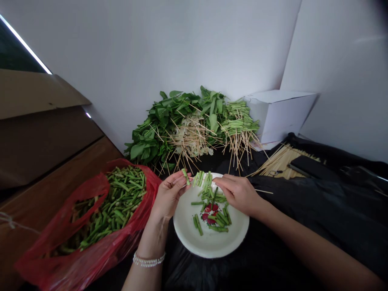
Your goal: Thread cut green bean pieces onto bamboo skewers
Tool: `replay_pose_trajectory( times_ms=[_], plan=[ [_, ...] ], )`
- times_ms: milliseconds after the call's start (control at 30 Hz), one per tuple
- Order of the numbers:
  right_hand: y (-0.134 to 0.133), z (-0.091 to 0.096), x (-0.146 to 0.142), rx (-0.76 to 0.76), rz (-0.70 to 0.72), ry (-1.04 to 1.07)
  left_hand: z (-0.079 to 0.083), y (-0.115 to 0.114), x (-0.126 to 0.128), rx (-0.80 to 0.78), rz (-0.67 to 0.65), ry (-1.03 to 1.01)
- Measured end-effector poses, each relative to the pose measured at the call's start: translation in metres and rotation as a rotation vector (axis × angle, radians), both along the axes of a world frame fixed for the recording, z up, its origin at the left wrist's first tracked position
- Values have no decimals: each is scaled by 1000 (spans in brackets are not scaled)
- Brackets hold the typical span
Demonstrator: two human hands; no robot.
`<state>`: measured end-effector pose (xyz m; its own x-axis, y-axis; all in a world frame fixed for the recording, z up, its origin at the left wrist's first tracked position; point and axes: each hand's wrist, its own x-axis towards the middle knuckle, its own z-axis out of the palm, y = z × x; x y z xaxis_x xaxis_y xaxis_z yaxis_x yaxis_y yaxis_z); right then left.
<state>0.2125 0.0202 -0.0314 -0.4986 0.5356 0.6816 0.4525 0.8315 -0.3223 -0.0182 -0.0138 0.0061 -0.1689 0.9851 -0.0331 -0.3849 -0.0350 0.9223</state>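
My left hand (169, 194) is closed in a pinch on a short green stem piece (185, 176) above the far rim of a white plate (194, 238). My right hand (239, 193) is closed too, holding a thin wooden skewer (263, 191) that runs towards the left hand with several stem pieces (203, 179) threaded on it. Loose cut stem pieces (216, 220) lie on the plate over its red flower print.
A red plastic bag (91, 258) full of cut green stems lies at the left. Skewered leafy greens (169, 121) and stem bundles (241, 121) are piled against the wall. A white box (281, 115), bare skewers (280, 161) and a dark phone (309, 167) are at the right.
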Motion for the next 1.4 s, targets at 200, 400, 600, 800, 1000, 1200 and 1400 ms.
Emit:
replay_pose_trajectory(
  times_ms=[200, 400, 600, 800, 1000, 1200, 1400],
  plan=[
    [0, 0, 0, -9, -3, -5, -2, 1, 0, 16, 20, 32],
    [1, -2, 1, 1, 9, -27, -1, 0, 1, -1, 20, 70],
    [2, -2, 1, -5, 11, -44, -1, -1, 1, -51, -31, 96],
    [1, 0, 3, -45, 38, -87, -1, -1, -2, -59, -65, 132],
    [2, -1, 2, -14, 29, -53, 0, -2, -2, -78, -100, 131],
    [2, -3, 0, 17, 14, -6, -7, 2, 2, -56, 32, 88],
    [2, -2, 1, 11, 22, -15, -9, 1, 0, -77, -7, 25]
  ],
)
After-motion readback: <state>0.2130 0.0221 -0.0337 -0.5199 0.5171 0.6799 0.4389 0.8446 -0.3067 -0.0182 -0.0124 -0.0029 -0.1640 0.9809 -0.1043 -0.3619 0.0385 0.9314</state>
